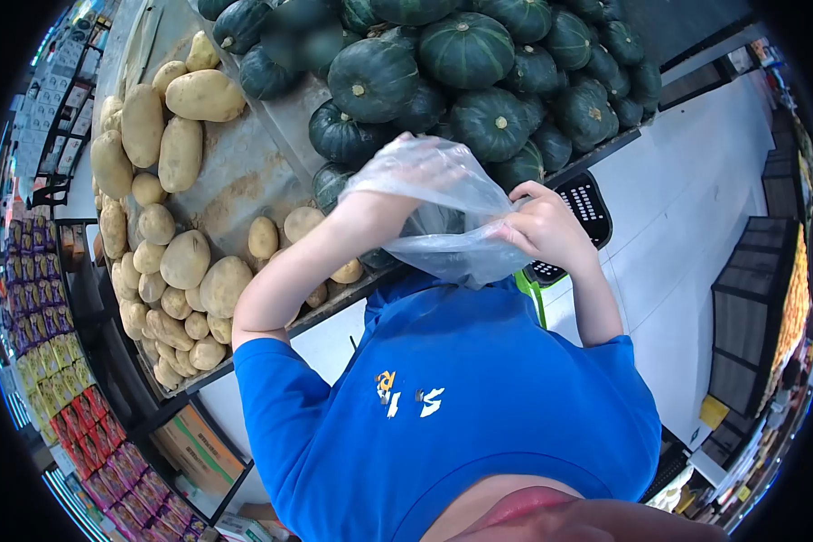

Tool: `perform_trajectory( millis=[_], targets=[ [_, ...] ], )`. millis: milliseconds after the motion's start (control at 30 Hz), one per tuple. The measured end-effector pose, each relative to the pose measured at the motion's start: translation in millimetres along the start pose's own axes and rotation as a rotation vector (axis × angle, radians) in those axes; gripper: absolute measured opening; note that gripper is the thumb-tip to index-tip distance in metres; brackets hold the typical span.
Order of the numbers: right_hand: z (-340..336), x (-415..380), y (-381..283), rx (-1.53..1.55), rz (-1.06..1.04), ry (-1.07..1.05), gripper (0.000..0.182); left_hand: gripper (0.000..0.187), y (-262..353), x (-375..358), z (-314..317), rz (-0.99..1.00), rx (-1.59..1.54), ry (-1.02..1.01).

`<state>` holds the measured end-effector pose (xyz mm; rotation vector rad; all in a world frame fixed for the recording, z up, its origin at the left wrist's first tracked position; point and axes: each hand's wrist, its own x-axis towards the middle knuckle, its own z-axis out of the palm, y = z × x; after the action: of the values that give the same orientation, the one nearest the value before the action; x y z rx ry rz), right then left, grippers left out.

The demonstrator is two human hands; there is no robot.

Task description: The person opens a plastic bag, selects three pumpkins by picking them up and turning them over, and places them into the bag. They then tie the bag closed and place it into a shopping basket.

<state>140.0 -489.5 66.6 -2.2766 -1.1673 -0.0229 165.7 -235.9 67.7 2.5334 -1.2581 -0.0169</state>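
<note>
A clear plastic bag [465, 257] hangs in front of my chest, its mouth spread apart. My left hand [411, 172] is inside the bag, with the film stretched over its back and fingers. The fingers look extended through the plastic, though their outline is hazy. On the other side, my right hand [544, 226] pinches the rim of the bag between thumb and fingers. Just beyond the bag lies a pile of dark green pumpkins [490, 125]. Potatoes [186, 259] are heaped to the left of my left forearm.
The produce stand's edge [321, 312] runs close in front of me. A black basket [587, 212] with a green handle [533, 298] is beside my right hand. Packaged goods [81, 425] fill shelves at left. Dark crates [754, 289] stand across the pale floor [668, 217] at right.
</note>
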Motion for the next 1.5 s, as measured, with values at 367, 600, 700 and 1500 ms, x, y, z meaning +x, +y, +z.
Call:
perform_trajectory(
  millis=[367, 600, 700, 1500],
  targets=[
    [-38, 27, -47, 0.668, -0.379, 0.222, 0.042, 0.051, 26, -3, -15, -0.083, 0.048, -0.065],
    [-76, 95, -84, 0.875, -0.657, 0.480, 0.057, 0.056, 39, -15, -111, -0.116, 0.201, 0.275],
    [-82, 104, -75, 0.870, -0.695, 0.443, 0.050, 0.051, 38, -48, -140, -0.378, 0.274, 0.140],
    [25, 265, -129, 0.331, -0.891, 0.290, 0.026, 0.047, -39, -196, -144, -1.022, 0.358, 0.181]
  ],
)
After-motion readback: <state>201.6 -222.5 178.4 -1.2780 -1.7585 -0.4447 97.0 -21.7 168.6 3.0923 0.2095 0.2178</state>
